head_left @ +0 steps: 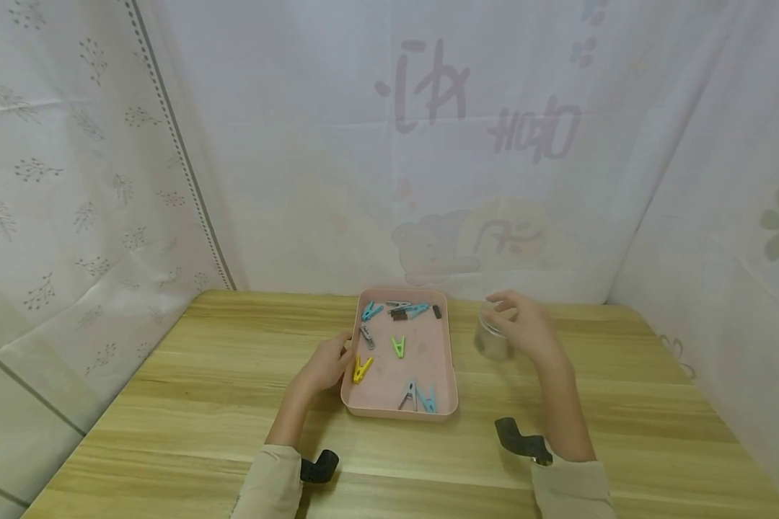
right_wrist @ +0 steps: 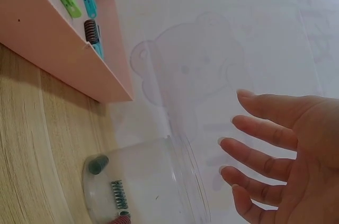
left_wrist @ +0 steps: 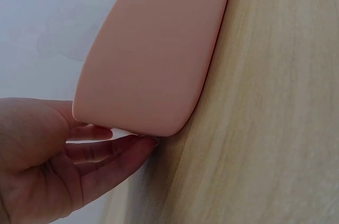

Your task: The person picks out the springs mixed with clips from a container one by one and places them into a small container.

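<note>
Head view: left hand point(head_left: 324, 364) grips pink tray point(head_left: 399, 414) by its left wall, thumb tip hidden; clips point(head_left: 398, 347) lie scattered inside. Right hand point(head_left: 524, 326), fingers loosely spread and empty, hovers by mouth of clear jar point(head_left: 494, 344) right of tray. Likely trouble: fingers catching the jar's rim could tip it; a left-hand tug could skid the tray.

Reaching forward with both bare forearms point(head_left: 569, 418). Gripping with the left hand point(head_left: 324, 365), using gently bent fingers point(left_wrist: 119, 168). Holding the right hand point(head_left: 522, 324) well apart from it, with fingers spread, lightly curved, and thumb point(right_wrist: 270, 105) extended.
</note>
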`<state>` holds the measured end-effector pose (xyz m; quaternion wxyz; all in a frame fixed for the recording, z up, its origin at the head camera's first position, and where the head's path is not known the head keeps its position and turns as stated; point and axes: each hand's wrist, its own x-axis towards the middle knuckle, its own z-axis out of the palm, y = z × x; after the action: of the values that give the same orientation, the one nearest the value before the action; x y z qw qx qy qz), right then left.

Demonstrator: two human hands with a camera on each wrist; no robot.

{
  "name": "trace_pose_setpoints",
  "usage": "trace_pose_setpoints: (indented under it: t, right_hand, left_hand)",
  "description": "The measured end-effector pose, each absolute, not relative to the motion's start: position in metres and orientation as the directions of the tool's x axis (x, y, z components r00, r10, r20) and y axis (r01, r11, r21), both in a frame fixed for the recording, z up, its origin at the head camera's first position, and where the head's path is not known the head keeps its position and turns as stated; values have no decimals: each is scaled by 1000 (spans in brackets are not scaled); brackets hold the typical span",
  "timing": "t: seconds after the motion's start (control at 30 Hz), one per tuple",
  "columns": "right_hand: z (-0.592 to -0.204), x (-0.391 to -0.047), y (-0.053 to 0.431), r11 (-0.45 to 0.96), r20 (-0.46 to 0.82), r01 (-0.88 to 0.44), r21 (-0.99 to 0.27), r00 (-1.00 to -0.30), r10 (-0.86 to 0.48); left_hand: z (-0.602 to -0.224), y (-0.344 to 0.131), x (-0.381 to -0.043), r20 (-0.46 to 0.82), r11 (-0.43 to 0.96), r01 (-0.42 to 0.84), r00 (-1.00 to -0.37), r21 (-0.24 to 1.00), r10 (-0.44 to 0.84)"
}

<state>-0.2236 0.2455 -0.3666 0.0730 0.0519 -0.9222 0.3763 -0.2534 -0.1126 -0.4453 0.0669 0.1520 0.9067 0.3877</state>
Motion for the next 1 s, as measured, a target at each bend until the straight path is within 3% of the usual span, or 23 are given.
trace_pose_setpoints:
  t: [1.0]
  right_hand:
    - [-373, -229, 227, 716, 185, -174, -676, -981, -64]
  left_hand:
    - [-447, -112, -254, 3, 663, 229, -946, 713, 323]
